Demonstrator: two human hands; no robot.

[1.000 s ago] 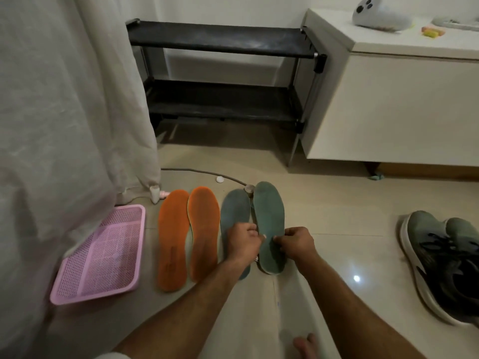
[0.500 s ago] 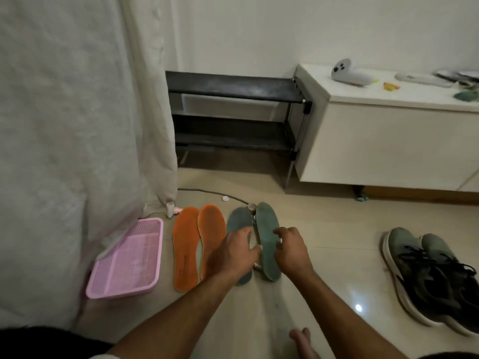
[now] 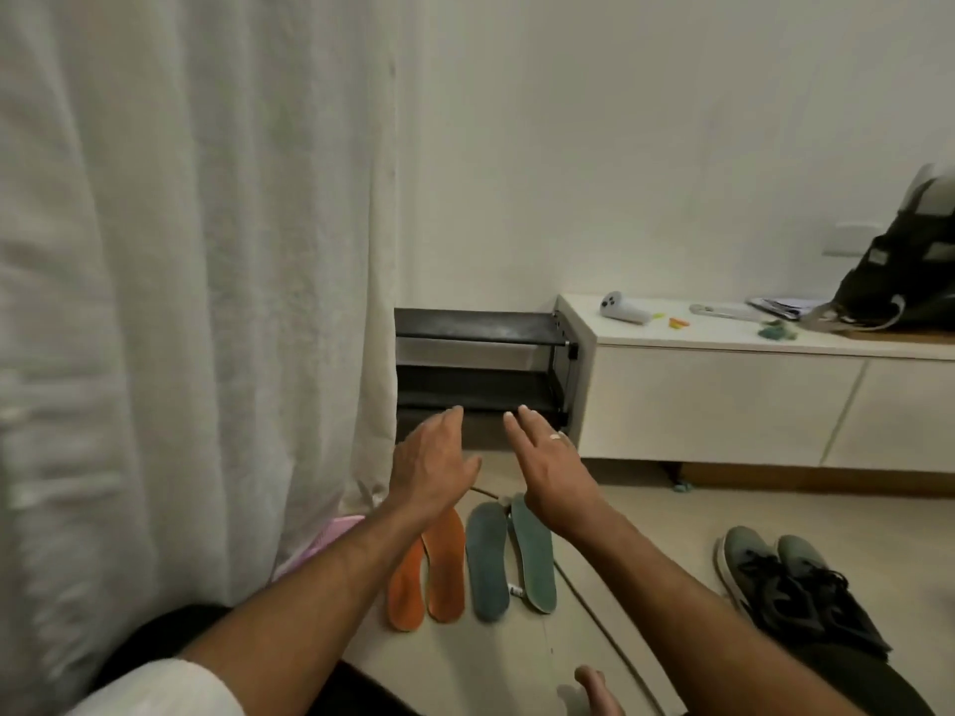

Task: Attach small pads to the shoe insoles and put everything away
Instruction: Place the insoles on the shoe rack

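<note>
- Head view: your fingers (image 3: pixel 455 413) are straight and lie loosely together on both hands, pinching nothing.
- Your left hand (image 3: pixel 431 465) and right hand (image 3: pixel 550 475) are raised side by side, palms down, in the air above the far ends of the insoles, touching none of them.
- The two orange insoles (image 3: pixel 439 576) lie flat on the floor, side by side; your left forearm covers part of the left one.
- The two green insoles (image 3: pixel 486 565) lie just to the right of the orange pair, also lengthwise away from you; your right wrist hides the far tip of the right one.
- A small white piece (image 3: pixel 515 591) sits between the green insoles near their closer ends; you cannot tell whether it is a pad.
- A corner of the pink tray (image 3: pixel 330 532) shows beside the white curtain (image 3: pixel 196 302).
- A pair of grey shoes (image 3: pixel 775 576) stands well to the right, in front of the white cabinet (image 3: pixel 723 400), with the dark shelf rack (image 3: pixel 480 364) behind your hands.
</note>
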